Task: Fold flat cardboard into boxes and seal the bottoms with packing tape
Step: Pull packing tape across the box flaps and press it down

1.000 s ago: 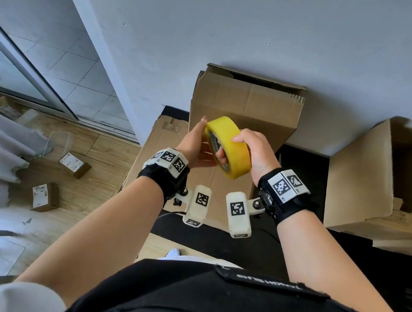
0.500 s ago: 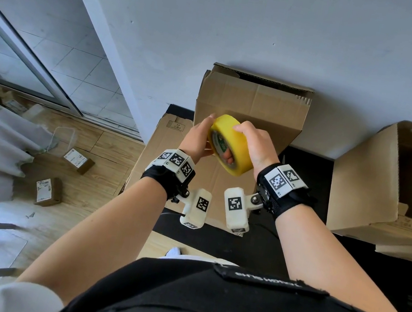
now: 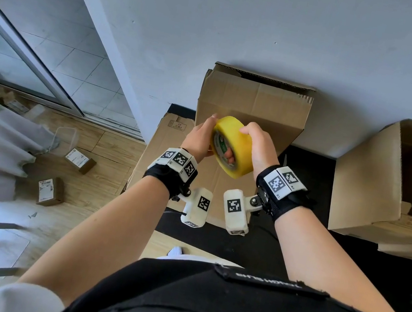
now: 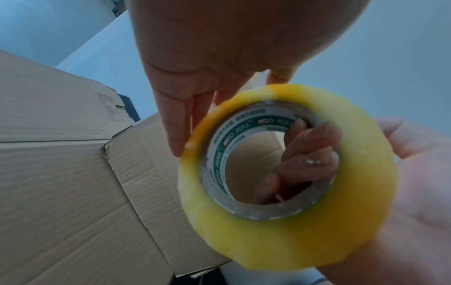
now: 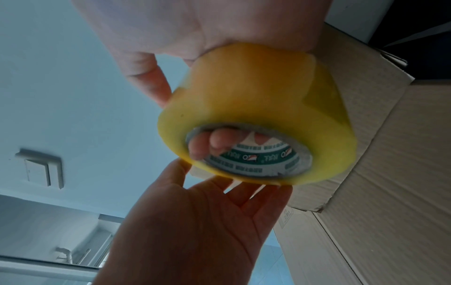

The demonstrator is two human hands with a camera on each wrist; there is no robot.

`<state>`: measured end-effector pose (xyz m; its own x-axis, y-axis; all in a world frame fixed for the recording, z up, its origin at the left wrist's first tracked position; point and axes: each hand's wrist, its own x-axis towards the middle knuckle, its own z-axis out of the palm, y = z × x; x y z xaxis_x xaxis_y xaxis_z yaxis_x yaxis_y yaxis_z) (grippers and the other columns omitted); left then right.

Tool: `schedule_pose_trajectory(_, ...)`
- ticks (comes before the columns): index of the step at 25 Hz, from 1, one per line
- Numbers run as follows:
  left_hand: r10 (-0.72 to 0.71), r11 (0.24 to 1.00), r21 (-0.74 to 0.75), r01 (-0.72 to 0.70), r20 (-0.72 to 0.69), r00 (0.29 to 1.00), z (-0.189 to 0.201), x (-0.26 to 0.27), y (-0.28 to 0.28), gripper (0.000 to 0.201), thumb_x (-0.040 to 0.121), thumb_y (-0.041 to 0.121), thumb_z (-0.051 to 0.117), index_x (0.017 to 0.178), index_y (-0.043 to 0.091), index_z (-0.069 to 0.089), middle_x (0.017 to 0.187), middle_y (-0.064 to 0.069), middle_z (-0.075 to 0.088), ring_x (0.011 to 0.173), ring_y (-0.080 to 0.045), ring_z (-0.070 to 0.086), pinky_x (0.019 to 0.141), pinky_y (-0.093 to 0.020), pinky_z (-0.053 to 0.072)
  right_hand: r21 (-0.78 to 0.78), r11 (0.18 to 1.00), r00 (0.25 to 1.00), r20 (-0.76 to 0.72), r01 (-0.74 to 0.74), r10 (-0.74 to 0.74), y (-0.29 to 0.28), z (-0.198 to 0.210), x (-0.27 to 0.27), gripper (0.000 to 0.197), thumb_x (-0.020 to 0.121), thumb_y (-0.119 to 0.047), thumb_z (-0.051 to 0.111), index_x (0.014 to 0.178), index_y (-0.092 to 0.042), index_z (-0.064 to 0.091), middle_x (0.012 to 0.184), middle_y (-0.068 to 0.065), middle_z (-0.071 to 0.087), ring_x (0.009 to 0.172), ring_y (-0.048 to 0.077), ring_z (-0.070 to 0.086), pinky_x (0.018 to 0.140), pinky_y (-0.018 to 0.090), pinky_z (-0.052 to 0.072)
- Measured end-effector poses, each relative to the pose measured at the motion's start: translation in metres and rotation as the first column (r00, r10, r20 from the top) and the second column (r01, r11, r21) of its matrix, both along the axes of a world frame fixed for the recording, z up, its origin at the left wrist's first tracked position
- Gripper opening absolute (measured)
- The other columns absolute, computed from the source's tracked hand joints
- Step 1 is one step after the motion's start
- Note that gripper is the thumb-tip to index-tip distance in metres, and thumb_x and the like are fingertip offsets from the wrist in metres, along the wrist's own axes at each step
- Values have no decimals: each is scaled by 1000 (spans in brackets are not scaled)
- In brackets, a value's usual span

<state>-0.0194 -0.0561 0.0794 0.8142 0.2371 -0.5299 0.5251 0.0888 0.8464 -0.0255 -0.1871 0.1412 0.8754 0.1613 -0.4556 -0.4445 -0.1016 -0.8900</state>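
Note:
A yellow roll of packing tape [image 3: 237,145] is held up in front of an upright cardboard box [image 3: 255,101] that stands against the wall. My right hand [image 3: 250,139] grips the roll from the right, its fingers [image 4: 307,154] curled through the core and its palm over the outer face. My left hand [image 3: 207,135] lies against the roll's left side with straight fingers [image 5: 256,196] touching the rim. A flat sheet of cardboard [image 3: 161,153] lies on the black mat below the hands. No loose tape end shows in any view.
More folded cardboard boxes [image 3: 376,180] stand at the right on the black mat [image 3: 305,179]. Small parcels [image 3: 80,160] and a clear tub lie on the wooden floor at the left. A sliding glass door [image 3: 9,60] is at the far left.
The roll has turned a little between my hands, so its core faces me more. Both hands stay on it in front of the box.

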Motion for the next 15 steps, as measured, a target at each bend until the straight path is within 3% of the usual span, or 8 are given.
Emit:
schedule_pose_trajectory(3,-35,998,58,34,3,999,4,-1,-3,60,82,67,41,124,26,54,124,-16,58,111,-33,60,90,-45,55,-119,992,999,47,33,-28,0,3,2,40,96,-23,48,58,-8,50,56,6,50,46,15,48,39,12,37)
schedule_pose_trajectory(4,-35,996,76,36,-10,999,7,-1,-5,69,73,74,41,116,23,55,120,-15,61,108,-32,62,90,-46,55,-175,983,997,73,49,-37,0,1,4,41,97,-23,47,58,-10,48,59,4,47,51,17,46,42,14,38)
schedule_pose_trajectory(6,-37,991,130,41,-29,999,10,-2,-6,75,68,79,38,111,19,55,114,-13,63,101,-30,64,89,-45,56,-281,959,994,113,32,0,-1,-5,10,38,97,-26,46,63,-10,45,63,2,42,63,23,42,57,27,37)
schedule_pose_trajectory(10,-111,974,193,115,-35,993,9,-4,-5,60,90,61,34,135,25,49,128,-15,55,111,-35,59,88,-48,57,-311,950,994,86,-38,68,-3,-9,12,27,96,-29,45,76,-11,46,73,3,42,74,21,39,69,35,30)
schedule_pose_trajectory(12,-141,966,213,144,-31,990,10,-6,-4,59,93,56,31,142,27,43,133,-16,51,116,-36,56,90,-49,56,-300,952,994,69,-55,79,-4,-10,11,23,96,-28,45,82,-11,46,80,6,42,78,21,39,73,35,30)
schedule_pose_trajectory(15,-155,956,256,146,13,988,8,-8,-5,66,87,59,30,140,22,46,132,-18,53,116,-39,56,94,-52,53,-309,948,992,78,-70,99,-5,-10,10,19,97,-27,43,89,-10,45,86,9,41,81,23,39,75,35,30)
